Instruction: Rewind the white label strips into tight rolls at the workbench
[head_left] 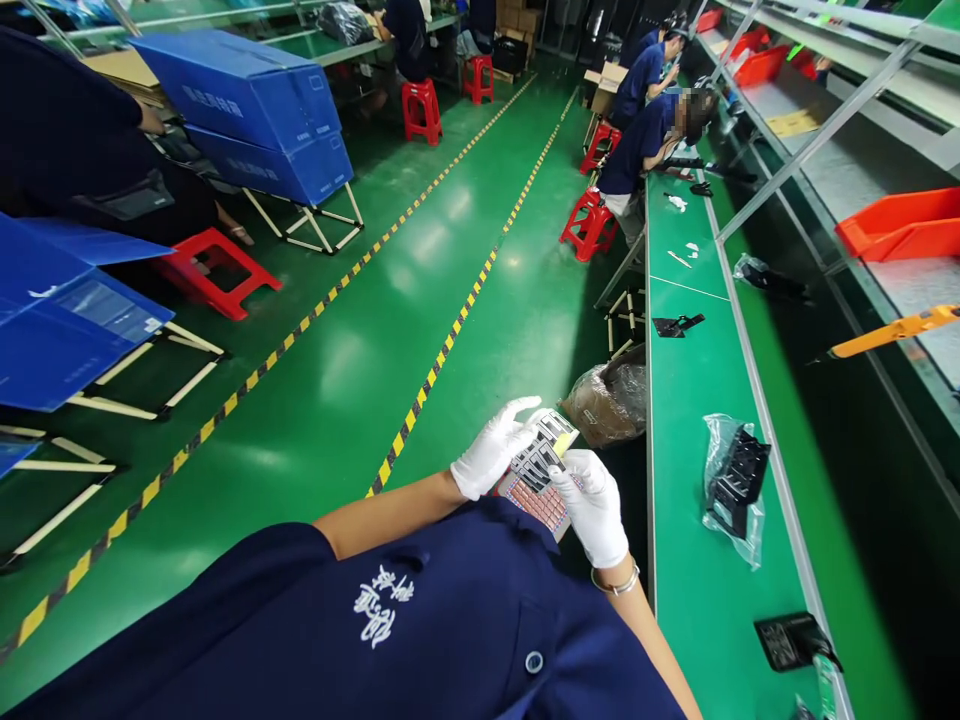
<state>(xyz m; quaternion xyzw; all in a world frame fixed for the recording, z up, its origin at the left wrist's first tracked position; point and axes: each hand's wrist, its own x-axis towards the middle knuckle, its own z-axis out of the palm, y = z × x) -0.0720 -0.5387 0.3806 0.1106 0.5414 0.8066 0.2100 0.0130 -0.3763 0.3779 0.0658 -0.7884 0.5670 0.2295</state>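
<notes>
In front of my chest, my left hand (495, 452) in a white glove is closed on the left edge of a sticker sheet (535, 466) with black and white markings; its index finger stretches out along the top. My right hand (598, 508), also gloved in white, pinches the sheet's right side between thumb and fingers, near a small yellow patch. Below it lies a second sheet (536, 503) with rows of small reddish labels, partly covered by the first sheet and my right hand. What supports this lower sheet is hidden.
A green bench (690, 400) runs along my right, carrying a bagged black plastic part (739, 485) and a black part with a green board (795, 640). Beside it stands a plastic-wrapped carton (611, 400). An orange screwdriver (896, 332) hangs right. Co-workers sit ahead; blue boxes (247, 110) stand left.
</notes>
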